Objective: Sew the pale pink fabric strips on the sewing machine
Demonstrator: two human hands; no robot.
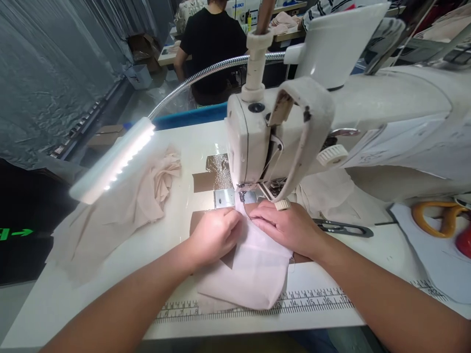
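A piece of pale pink fabric [257, 274] lies under the head of a white sewing machine [243, 142], its narrow upper end at the presser foot [243, 196]. My left hand [219, 235] is closed on the fabric's left edge, with the fingertips curled out of sight. On the other side, my right hand [285, 223] has its bent fingers together on the fabric's edge, just below the needle area; its thumb is hidden. The fabric's lower part spreads loosely toward the table's front edge, over a printed ruler strip [312, 300].
Bunched beige fabric [147, 196] lies left, under a lit lamp [114, 162] on a bendable neck. Black thread snips [346, 228] lie right of my right hand, near yellow-handled scissors [437, 220]. More fabric [327, 193] sits behind. Ahead, a person in black [213, 49] sits facing away.
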